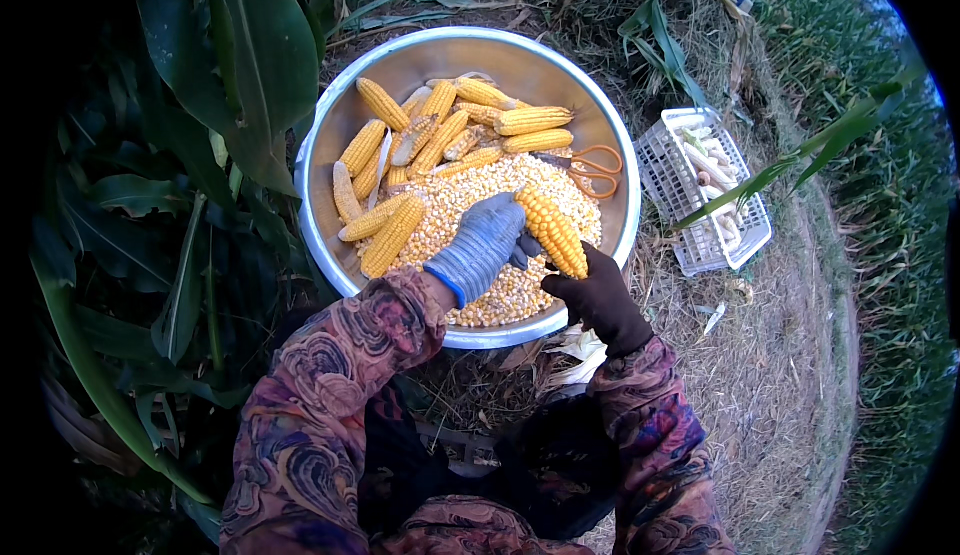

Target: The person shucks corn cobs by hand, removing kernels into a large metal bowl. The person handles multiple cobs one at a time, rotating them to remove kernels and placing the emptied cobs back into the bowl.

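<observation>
basin (510, 336): 1 | crate (658, 158): 1 | scissors (574, 162): 1 | gloves (480, 247): 2 | cobs (553, 232): over a dozen

Leafy stalks (255, 60) left | straw-covered ground (765, 395) | grass (905, 355) right | daylight

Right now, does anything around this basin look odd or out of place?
Mildly, yes. Orange-handled scissors lie inside the basin, toward its far right, beside cobs and kernels; a loose tool looks odd there. The gloves also differ: grey with a blue cuff on the left hand, dark brown on the right hand.
</observation>
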Action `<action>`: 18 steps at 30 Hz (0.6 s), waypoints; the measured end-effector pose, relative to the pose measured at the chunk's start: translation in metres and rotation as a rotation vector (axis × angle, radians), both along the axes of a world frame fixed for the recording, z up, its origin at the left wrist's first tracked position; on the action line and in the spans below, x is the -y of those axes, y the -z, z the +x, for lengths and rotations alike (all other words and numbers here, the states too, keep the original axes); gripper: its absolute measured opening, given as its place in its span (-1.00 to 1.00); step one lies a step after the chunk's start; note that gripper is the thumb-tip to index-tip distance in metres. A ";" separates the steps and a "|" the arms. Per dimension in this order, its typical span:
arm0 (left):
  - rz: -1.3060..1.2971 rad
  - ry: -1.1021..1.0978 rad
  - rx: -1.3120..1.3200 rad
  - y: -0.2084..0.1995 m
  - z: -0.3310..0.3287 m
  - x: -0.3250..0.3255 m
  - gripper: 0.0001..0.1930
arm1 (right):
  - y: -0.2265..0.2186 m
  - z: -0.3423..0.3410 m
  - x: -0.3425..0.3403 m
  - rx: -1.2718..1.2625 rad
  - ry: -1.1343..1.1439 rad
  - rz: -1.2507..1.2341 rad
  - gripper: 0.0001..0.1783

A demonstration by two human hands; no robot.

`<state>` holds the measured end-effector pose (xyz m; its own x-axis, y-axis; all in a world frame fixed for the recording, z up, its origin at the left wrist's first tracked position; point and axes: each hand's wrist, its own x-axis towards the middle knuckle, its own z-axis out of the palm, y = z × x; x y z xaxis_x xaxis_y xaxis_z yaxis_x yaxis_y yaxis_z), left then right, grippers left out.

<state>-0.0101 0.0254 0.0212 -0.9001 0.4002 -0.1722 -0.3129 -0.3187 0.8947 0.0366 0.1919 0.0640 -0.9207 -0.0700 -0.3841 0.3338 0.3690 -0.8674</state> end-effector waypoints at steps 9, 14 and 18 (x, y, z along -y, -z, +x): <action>0.282 -0.032 0.180 -0.001 -0.004 0.001 -0.75 | 0.005 -0.002 -0.004 -0.002 0.021 -0.109 -0.66; 0.162 -0.012 0.125 -0.003 -0.004 0.001 -0.76 | 0.000 -0.001 -0.004 0.034 -0.008 -0.069 -0.66; 0.155 0.003 0.079 0.000 -0.002 -0.001 -0.78 | 0.005 -0.002 -0.004 0.016 0.007 -0.127 -0.66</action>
<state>-0.0117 0.0264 0.0209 -0.8850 0.4301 -0.1783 -0.3814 -0.4498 0.8076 0.0350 0.1956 0.0595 -0.9152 -0.1123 -0.3870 0.3500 0.2542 -0.9016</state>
